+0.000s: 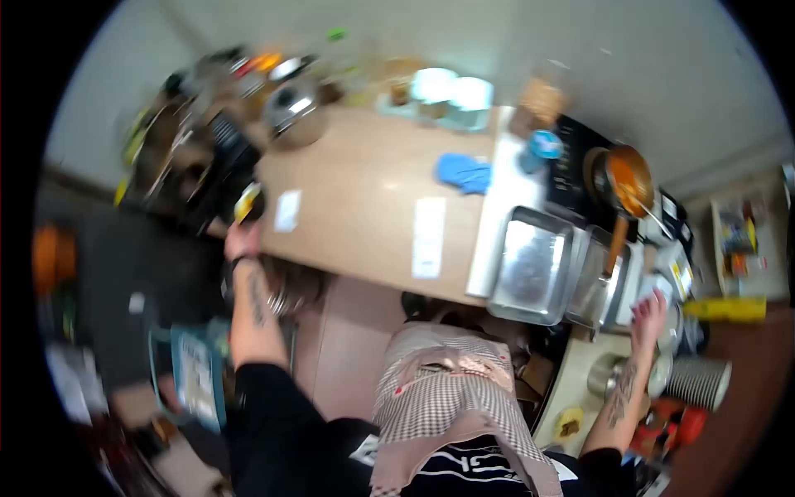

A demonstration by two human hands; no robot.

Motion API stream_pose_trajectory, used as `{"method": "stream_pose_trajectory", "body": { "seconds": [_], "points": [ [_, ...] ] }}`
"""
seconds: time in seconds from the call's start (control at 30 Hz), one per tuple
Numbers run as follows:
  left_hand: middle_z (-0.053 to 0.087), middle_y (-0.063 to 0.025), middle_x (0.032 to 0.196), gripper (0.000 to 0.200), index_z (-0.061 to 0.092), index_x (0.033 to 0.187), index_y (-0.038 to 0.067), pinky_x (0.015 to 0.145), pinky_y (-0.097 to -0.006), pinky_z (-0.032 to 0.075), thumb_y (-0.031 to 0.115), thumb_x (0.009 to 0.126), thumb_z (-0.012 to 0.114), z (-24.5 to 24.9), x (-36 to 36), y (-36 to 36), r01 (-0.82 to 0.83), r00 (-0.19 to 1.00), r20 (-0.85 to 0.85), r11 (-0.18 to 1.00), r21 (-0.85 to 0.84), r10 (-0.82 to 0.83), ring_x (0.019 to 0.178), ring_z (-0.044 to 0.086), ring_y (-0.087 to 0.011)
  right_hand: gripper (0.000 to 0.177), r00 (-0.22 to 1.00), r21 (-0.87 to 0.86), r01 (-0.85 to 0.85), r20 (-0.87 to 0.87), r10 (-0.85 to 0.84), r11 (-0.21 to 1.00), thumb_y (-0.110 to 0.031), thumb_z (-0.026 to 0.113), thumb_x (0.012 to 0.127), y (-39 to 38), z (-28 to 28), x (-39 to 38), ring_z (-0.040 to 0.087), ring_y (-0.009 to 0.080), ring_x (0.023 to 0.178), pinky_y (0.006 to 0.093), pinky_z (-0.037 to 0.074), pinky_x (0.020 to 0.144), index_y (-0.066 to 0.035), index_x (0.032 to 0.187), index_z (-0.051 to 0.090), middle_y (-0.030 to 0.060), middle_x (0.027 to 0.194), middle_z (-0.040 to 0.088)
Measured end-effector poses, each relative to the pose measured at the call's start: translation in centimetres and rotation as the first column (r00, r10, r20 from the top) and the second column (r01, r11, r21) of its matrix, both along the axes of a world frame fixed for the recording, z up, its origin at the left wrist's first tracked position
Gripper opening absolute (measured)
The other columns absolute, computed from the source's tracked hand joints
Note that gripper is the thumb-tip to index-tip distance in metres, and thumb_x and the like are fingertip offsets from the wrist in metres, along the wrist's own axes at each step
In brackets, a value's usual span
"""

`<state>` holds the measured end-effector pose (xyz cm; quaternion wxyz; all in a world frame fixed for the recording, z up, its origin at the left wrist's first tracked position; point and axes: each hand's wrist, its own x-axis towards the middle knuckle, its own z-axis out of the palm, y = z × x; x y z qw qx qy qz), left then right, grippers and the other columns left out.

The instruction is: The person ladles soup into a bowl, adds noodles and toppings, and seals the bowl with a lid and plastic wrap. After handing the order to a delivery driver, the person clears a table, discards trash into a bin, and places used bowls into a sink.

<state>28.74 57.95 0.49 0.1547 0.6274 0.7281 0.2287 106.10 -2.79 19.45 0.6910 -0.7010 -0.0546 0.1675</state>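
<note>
At the counter's left end, my left hand (243, 239) is closed around a small dark item with a yellow and white top (248, 204), blurred by motion. On the right, my right hand (649, 316) is held out near white containers (654, 290), its fingers spread and nothing seen in them. Beyond it a pan (627, 178) with orange sauce rests on the black stove (567, 178), its wooden handle (615, 247) pointing toward me. Metal trays (532, 263) lie just left of that handle.
A blue cloth (464, 173) and two paper sheets (428, 238) lie on the counter (356, 199). A steel pot (296, 116) stands at the back left, beside a cluttered sink area (178, 157). Stacked lids or cups (696, 382) and a yellow plate (569, 422) are at the lower right.
</note>
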Motion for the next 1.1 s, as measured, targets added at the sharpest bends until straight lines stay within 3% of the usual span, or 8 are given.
{"method": "stream_pose_trajectory", "body": {
  "seconds": [0.1,0.13,0.3,0.37,0.43,0.63,0.83,1.1],
  "points": [
    [0.057,-0.0173,0.113,0.037,0.046,0.129,-0.001,0.089,-0.0358,0.054,0.011,0.094,0.05,-1.1,0.2,-0.4,-0.148,0.771,0.631,0.988,0.048,0.085,0.1,0.062,-0.0333,0.037,0.996,0.004,0.085,-0.039,-0.085,0.996,-0.019,0.058,0.092,2.1,-1.8,4.3,0.053,0.0119,0.07,0.0293,0.051,0.064,-0.01,0.127,0.049,0.0004,0.08,0.053],
    [0.058,-0.0174,0.112,0.035,0.047,0.123,-0.005,0.087,-0.036,0.055,0.013,0.094,0.051,2.9,1.4,-1.6,-0.243,0.144,0.956,0.946,-0.215,0.255,0.101,0.062,-0.0327,0.039,0.991,-0.001,0.119,-0.054,-0.119,0.993,-0.017,0.059,0.091,3.1,-1.7,5.2,0.054,0.0126,0.071,0.0299,0.052,0.064,-0.009,0.128,0.047,0.0017,0.08,0.054],
    [0.059,-0.0178,0.112,0.03,0.051,0.113,-0.01,0.083,-0.0335,0.057,0.014,0.094,0.052,13.0,11.6,-9.3,-0.164,0.18,0.961,0.97,-0.18,0.209,0.101,0.064,-0.0328,0.037,0.981,0.211,0.15,-0.156,-0.118,0.966,-0.023,0.064,0.09,9.7,-1.0,10.8,0.059,0.0174,0.078,0.0321,0.048,0.064,-0.009,0.121,0.048,0.0045,0.082,0.059],
    [0.06,-0.0164,0.111,0.028,0.052,0.113,-0.009,0.083,-0.0338,0.057,0.012,0.094,0.052,16.6,18.1,-13.1,-0.032,0.207,0.962,0.984,-0.176,0.178,0.1,0.064,-0.0314,0.03,0.955,0.321,0.213,-0.268,-0.127,0.923,-0.027,0.063,0.092,11.0,-1.8,14.6,0.059,0.0167,0.075,0.0304,0.044,0.06,-0.007,0.113,0.054,0.0039,0.081,0.059],
    [0.062,-0.0095,0.105,0.017,0.055,0.106,0.0,0.078,-0.0329,0.058,0.013,0.094,0.055,18.7,24.5,-16.8,0.023,0.26,0.953,0.986,-0.165,0.153,0.092,0.067,-0.0266,0.028,0.982,0.332,0.12,-0.177,-0.063,0.936,-0.025,0.057,0.095,11.9,-2.1,17.0,0.058,0.0142,0.07,0.026,0.043,0.057,-0.003,0.112,0.057,0.0041,0.078,0.058],
    [0.064,-0.0044,0.091,0.009,0.054,0.099,0.007,0.073,-0.034,0.058,0.012,0.092,0.058,23.3,46.0,-26.0,0.304,0.31,0.931,0.908,-0.287,0.19,0.074,0.067,-0.0189,0.027,0.952,0.006,-0.238,0.201,0.232,0.971,-0.016,0.047,0.099,13.7,2.9,17.8,0.063,0.0133,0.069,0.0241,0.052,0.061,0.006,0.108,0.061,0.0091,0.08,0.065],
    [0.065,-0.0053,0.088,0.007,0.054,0.097,0.007,0.072,-0.0305,0.058,0.013,0.094,0.056,21.8,58.9,-28.6,0.599,0.332,0.938,0.747,-0.289,0.097,0.075,0.067,-0.0165,0.023,0.78,-0.203,-0.323,0.496,0.382,0.924,-0.011,0.048,0.099,12.4,4.1,18.2,0.066,0.0143,0.08,0.0241,0.053,0.072,0.005,0.108,0.063,0.0111,0.087,0.068],
    [0.06,-0.0001,0.083,0.012,0.048,0.09,0.011,0.07,-0.0274,0.057,0.013,0.093,0.059,21.5,65.0,-28.6,0.662,0.355,0.935,0.706,-0.251,0.001,0.071,0.064,-0.0118,0.028,0.962,0.076,-0.249,0.134,0.237,0.966,-0.015,0.044,0.1,12.8,2.5,18.5,0.068,0.0189,0.077,0.0266,0.056,0.071,0.008,0.106,0.057,0.0137,0.085,0.066]
  ]
}}
